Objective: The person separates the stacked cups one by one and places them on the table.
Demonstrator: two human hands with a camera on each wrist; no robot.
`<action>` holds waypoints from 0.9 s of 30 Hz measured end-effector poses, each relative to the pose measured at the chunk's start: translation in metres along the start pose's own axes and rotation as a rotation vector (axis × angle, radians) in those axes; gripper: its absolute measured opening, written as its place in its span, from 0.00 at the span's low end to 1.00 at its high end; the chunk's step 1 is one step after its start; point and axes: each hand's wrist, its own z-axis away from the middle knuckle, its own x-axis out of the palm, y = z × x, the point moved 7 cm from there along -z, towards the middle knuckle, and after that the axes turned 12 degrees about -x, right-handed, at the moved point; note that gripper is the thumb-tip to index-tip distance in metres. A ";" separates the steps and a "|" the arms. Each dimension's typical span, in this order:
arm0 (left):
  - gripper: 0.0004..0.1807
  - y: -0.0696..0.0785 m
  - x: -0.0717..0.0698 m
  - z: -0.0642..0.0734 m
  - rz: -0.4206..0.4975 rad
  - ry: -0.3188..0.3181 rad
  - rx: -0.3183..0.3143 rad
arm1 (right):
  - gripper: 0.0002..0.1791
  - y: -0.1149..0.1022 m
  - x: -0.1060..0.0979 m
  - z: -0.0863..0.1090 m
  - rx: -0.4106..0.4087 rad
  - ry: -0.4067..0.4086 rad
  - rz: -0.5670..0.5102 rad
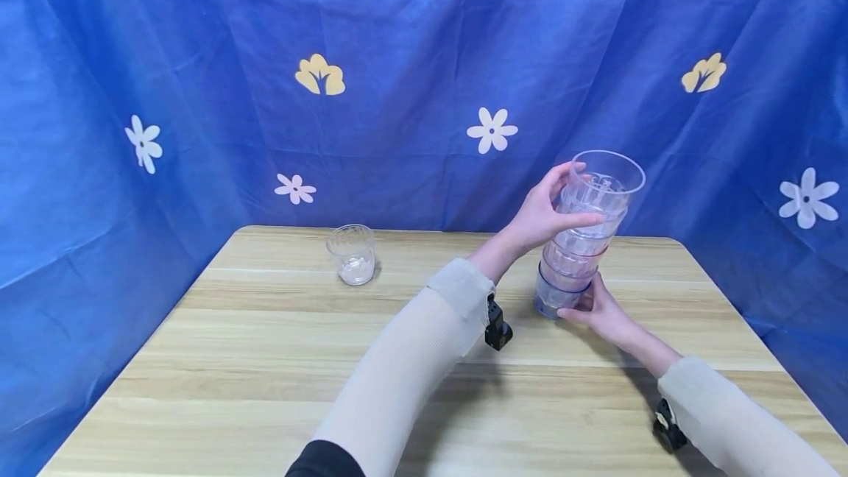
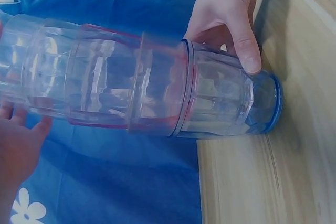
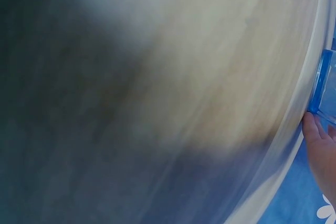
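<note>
A tall stack of clear plastic cups [image 1: 573,260], some with red or blue tints, leans a little to the right at the table's right rear. My left hand [image 1: 538,218] holds it near the top, thumb and fingers to either side of the upper cups. Low down, my right hand [image 1: 606,316] grips the bluish bottom cup [image 2: 226,90]; its thumb lies on the cup's side in the left wrist view. At the edge of the right wrist view, the right hand's fingers [image 3: 311,129] touch the blue-edged base. Whether the base touches the table is hard to tell.
A single clear cup [image 1: 354,256] stands upright at the left rear of the wood-grain table [image 1: 265,359]. A blue curtain [image 1: 397,131] with flower prints hangs behind the table and along both sides.
</note>
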 end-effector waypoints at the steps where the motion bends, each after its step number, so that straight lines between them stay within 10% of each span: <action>1: 0.41 0.000 0.000 0.000 0.002 0.002 0.001 | 0.45 0.000 0.000 0.000 -0.001 0.000 0.003; 27: 0.40 0.038 -0.017 0.003 0.310 0.052 0.128 | 0.43 0.001 0.001 0.001 -0.017 0.001 -0.015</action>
